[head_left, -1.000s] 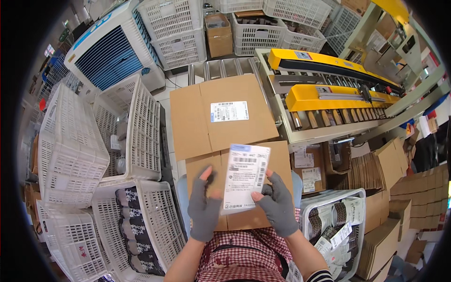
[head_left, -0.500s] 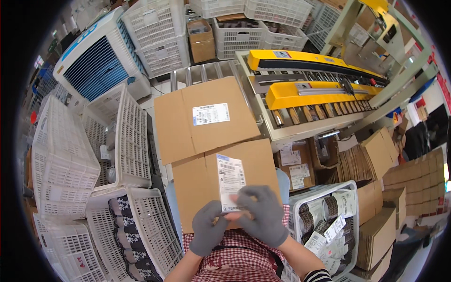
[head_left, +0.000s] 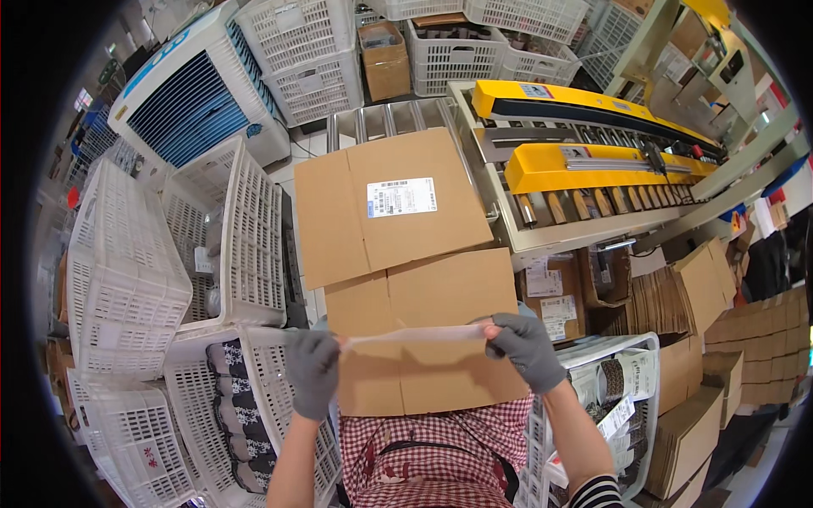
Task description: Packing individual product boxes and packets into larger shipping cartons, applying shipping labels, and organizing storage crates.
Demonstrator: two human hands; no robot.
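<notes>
Stretched sideways between my gloved hands is a white shipping label (head_left: 415, 334), seen almost edge-on above the near cardboard box (head_left: 457, 377). My left hand (head_left: 312, 370) is closed on the label's left end, its grey fingers pinched together. At the other end, my right hand (head_left: 527, 347) pinches it between thumb and fingers. The label's printed face cannot be made out from here. Partly over the near box's far edge lies another flat brown box (head_left: 326, 229), with a white printed label (head_left: 402, 197) stuck on top.
A roller conveyor (head_left: 398, 120) runs beyond the boxes, beside a yellow-railed carton sealing machine (head_left: 610, 169). White plastic crates (head_left: 254, 245) stand on my left. A crate of packets (head_left: 650, 372) is close on my right, near flattened cartons (head_left: 690, 415). An air cooler (head_left: 190, 93) stands far left.
My hands have moved apart from the near box's front. The label that lay lengthwise there is now held crosswise between them. The view has shifted slightly.
</notes>
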